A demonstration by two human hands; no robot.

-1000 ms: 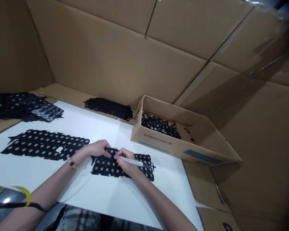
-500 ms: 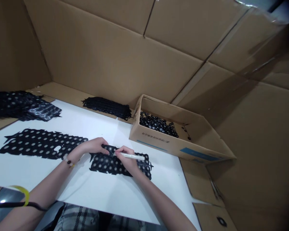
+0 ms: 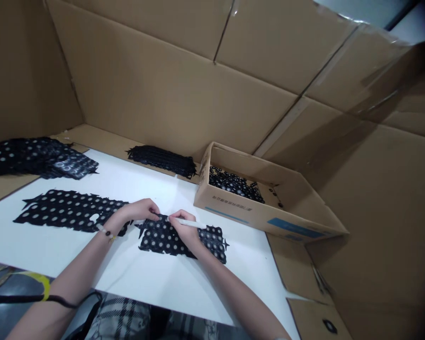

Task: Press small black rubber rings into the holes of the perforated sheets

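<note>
In the head view a black sheet (image 3: 163, 236) dotted with pale round spots lies flat on the white board. My left hand (image 3: 141, 210) is at its upper left corner, closed with the fingertips and thumb pinching the edge. Closed round a slim white pen-like tool (image 3: 191, 223), my right hand (image 3: 186, 231) rests over the same sheet. The tool's tip points left, close to the left fingers; its exact contact is too small to make out. Under and beyond my left wrist lies a second dotted black sheet (image 3: 67, 208) with a white oval patch on it.
A cardboard box (image 3: 241, 208) holding many small black rings (image 3: 233, 183) stands at the back right. Behind the board lies a stack of black sheets (image 3: 163, 159); another pile (image 3: 38, 156) is at far left. Cardboard walls (image 3: 184, 94) enclose the back. One black piece (image 3: 329, 326) lies front right.
The whole view has shifted slightly, moving things a little to the right. Both hands stay at the upper edge of the sheet, and the pen-like tool is still in my right hand.
</note>
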